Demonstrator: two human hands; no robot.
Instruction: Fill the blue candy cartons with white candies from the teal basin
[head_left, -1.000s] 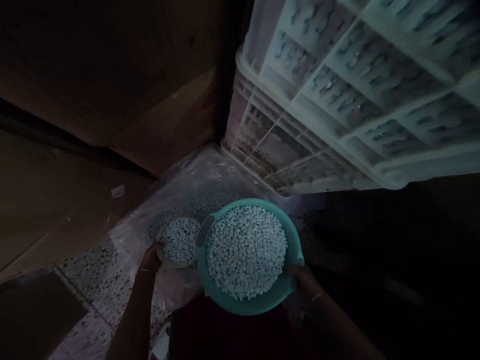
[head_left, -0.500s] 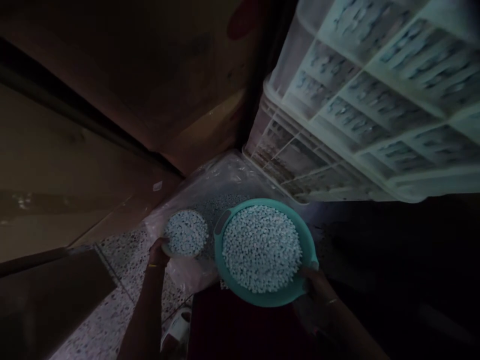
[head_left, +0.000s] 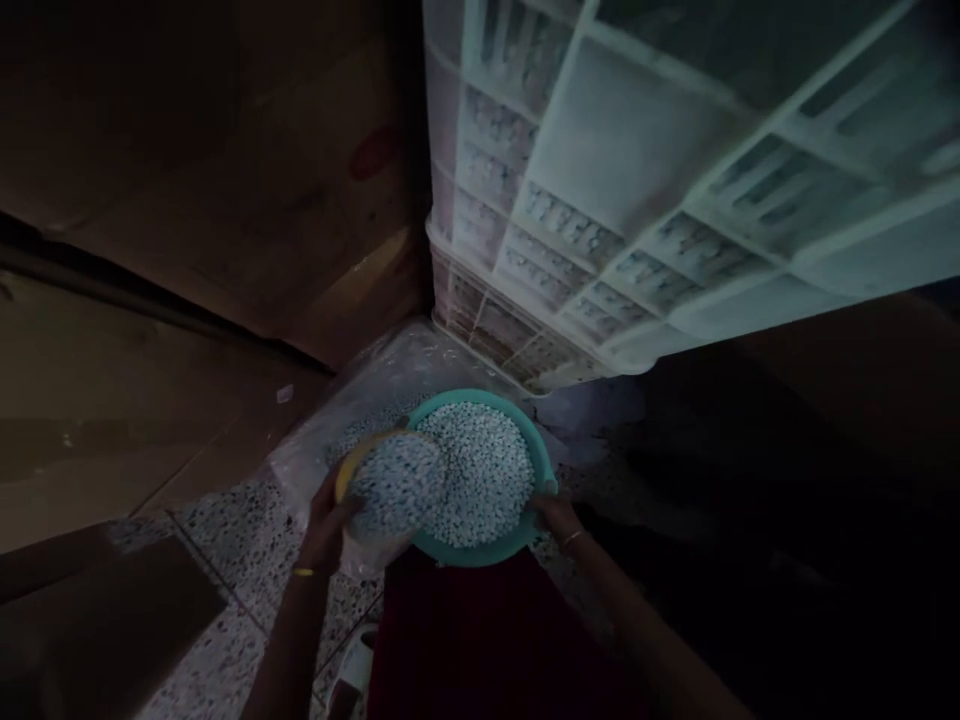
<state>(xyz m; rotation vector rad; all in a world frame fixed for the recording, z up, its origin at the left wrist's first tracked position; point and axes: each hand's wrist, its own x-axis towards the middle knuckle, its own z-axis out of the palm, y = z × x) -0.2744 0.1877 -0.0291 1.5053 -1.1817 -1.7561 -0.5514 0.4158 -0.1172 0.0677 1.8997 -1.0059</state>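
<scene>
My left hand (head_left: 324, 525) grips a small yellow-rimmed bowl (head_left: 395, 482) heaped with small white pieces. The bowl is tilted over the left edge of a teal round basin (head_left: 541, 470). That basin is full of the same white pieces (head_left: 484, 475). My right hand (head_left: 556, 517) holds the basin by its right rim. Both are held above a clear plastic bag (head_left: 390, 385) with more white pieces lying on the speckled floor (head_left: 240, 540).
A stack of white plastic crates (head_left: 637, 190) rises at the right and back. Brown cardboard sheets (head_left: 187, 200) lean along the left and back. A dark red garment (head_left: 480, 640) covers my lap below the basin. A white sandal (head_left: 352, 670) shows near the bottom edge. The scene is dim.
My left hand has lifted the small bowl from beside the basin and tipped it over the basin's left edge. The view has swung, so the crates now look taller.
</scene>
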